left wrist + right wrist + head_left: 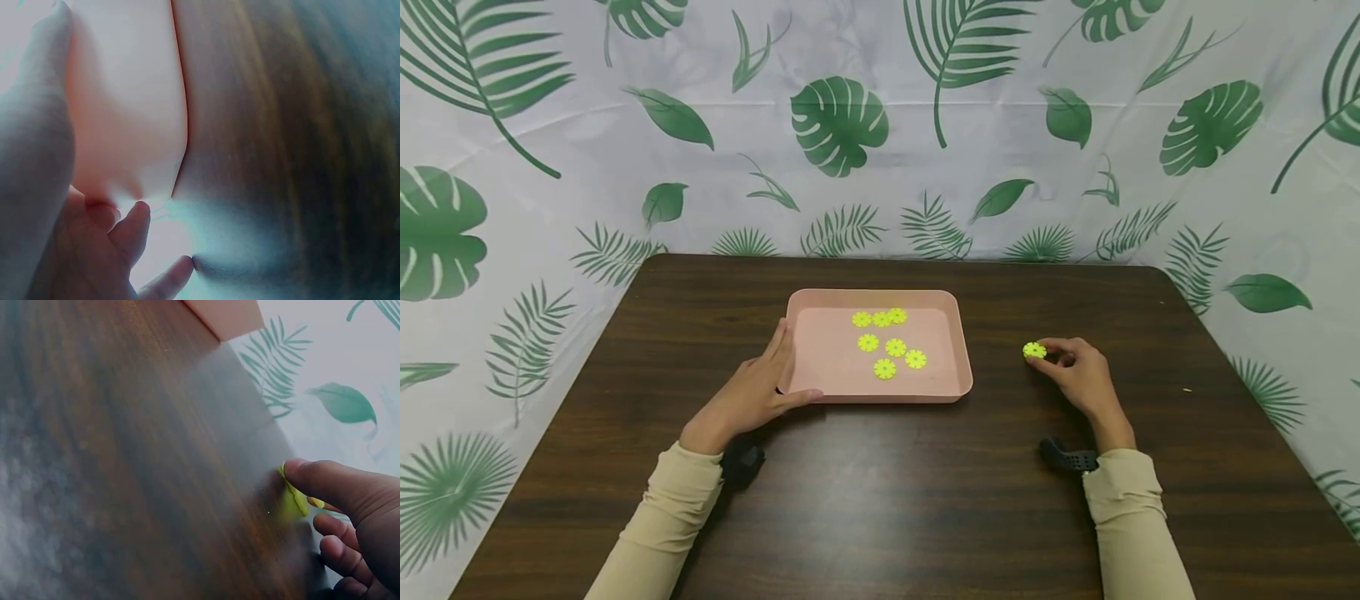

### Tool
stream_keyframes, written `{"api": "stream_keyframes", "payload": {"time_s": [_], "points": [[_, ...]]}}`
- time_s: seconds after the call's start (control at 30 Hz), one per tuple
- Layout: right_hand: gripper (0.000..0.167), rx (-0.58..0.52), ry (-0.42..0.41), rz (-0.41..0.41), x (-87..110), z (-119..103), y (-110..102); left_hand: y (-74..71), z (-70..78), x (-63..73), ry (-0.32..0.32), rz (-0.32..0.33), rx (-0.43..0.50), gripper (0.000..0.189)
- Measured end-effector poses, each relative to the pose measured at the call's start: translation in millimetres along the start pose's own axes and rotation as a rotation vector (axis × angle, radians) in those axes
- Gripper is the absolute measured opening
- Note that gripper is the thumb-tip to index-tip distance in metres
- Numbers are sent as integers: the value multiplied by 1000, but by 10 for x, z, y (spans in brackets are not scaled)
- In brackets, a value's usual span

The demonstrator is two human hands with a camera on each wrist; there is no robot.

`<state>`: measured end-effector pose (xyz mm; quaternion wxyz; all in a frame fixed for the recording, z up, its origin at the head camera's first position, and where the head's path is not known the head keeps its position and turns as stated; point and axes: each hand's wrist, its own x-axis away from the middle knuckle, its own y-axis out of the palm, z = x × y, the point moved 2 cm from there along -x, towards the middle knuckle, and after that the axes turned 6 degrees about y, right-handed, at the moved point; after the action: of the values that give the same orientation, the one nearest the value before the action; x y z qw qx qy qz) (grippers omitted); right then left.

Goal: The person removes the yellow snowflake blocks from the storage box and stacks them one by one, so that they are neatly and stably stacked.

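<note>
Yellow notched disc (pixel 1034 350) is pinched b/w thumb & forefinger of R hand (pixel 1084 377), other fingers loosely bent; it's to the R of the tray, well apart from it, above or on the tabletop, can't tell if touching. In R wrist view the disc shows nearly edge-on & a bit blurred. Pink tray (pixel 820 350), approx. mid-table toward the far side, has 7 more yellow discs (pixel 884 368) in it: 3 bunched in a row near the back wall, 4 spread nearer the front. L hand (pixel 752 396) is at tray's L end, fingers extended along the L rim, thumb out along the front edge, i.e. touching, not clenched. Black wrist straps (pixel 1067 457) on both arms, plus beige sleeves (pixel 655 521). Dark wood table (pixel 880 492) w/ a tiny yellow fleck (pixel 1187 389) R of R hand. White backdrop (pixel 880 192) w/ green leaf prints behind.
</note>
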<state>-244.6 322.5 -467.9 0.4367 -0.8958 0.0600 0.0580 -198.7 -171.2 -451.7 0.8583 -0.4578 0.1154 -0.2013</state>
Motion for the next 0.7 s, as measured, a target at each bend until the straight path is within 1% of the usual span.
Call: {"api": "stream_keyframes", "payload": {"time_s": [0.37,0.47,0.6,0.7], "points": [[40,0,-2,-31,-2,-1,-11,4,20,4,-5,0,11,112],[43,-29,18,-21,3,-14,-19,8,19,6,-2,1,11,112],[47,-101,29,4,4,-117,-11,11,10,10,-3,-2,6,112],[48,-142,5,9,-25,-265,28,4,8,10,-4,0,3,112]]}}
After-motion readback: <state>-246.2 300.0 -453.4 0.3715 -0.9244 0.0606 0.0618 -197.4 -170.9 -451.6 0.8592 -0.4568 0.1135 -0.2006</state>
